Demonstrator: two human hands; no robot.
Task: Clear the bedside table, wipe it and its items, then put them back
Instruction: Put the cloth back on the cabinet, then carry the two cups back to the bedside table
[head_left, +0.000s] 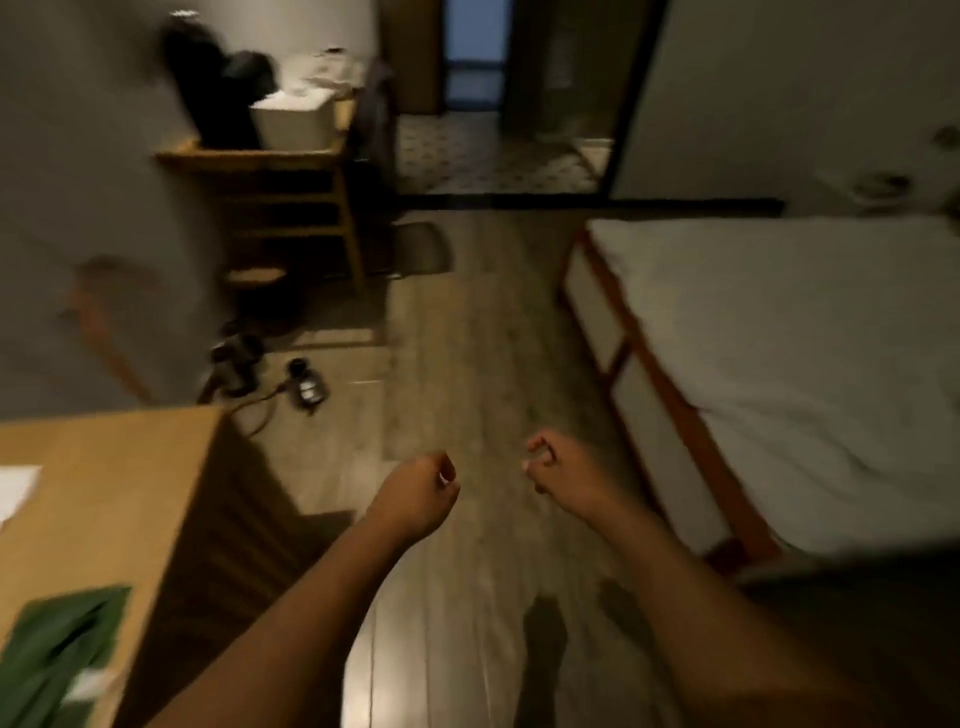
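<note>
The wooden floor (467, 322) fills the middle of the blurred head view and runs away from both hands toward a dark doorway (470, 52) far ahead. To the right of the right hand lies a bed (779, 364) with a pale sheet and a reddish-brown wooden frame, its near corner just beside the right forearm. To the left of the left hand, and nearer the person, stands the bedside table (109, 493), a light wooden top with a green cloth (57, 639) on its near end and a white sheet (15, 488) at its left edge. Well ahead of the left hand, against the grey wall, a wooden shelf unit (291, 208) carries a white box (296, 122) and a dark bundle too blurred to identify. On the floor between that unit and the table lie small dark objects with a cable (306, 387).

The left hand (418, 491) and right hand (558, 475) hang over the bare floor, near each other but apart, each loosely curled into a half-fist and holding nothing.
</note>
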